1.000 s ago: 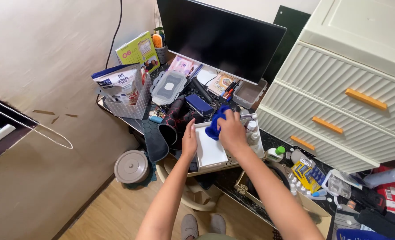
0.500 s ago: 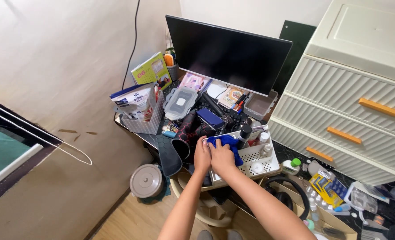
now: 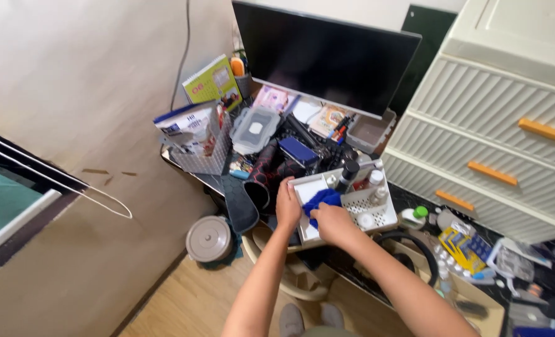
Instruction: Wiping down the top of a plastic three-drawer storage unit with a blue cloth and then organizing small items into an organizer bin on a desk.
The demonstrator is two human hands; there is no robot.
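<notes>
Item: white tray (image 3: 358, 215), at the tabletop (image 3: 408, 196) edge. My left hand (image 3: 287, 206) grips its near-left rim; my right hand (image 3: 330, 223) bunches a blue cloth (image 3: 320, 201) inside. Risk: bottles (image 3: 377, 195) just beyond my right hand topple if wiping jolts them.
</notes>
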